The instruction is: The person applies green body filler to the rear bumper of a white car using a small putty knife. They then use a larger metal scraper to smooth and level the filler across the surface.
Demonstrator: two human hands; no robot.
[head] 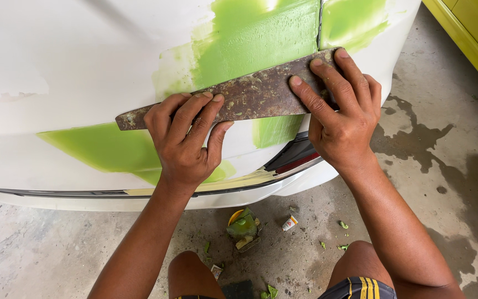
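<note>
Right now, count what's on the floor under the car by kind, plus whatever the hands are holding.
Long rusty blade, held by left hand and right hand: 1
Putty-smeared can: 1
Small white tube: 1
Green putty scraps nearby: 4
Total: 7

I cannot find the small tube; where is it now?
In the head view, the tube lies on the concrete floor below the white panel, right of the green-smeared can.

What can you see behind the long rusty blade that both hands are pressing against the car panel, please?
Behind the long rusty blade lies the white car panel coated with green filler. The left hand and right hand press it flat. The strip directly beneath the blade is hidden.
</note>
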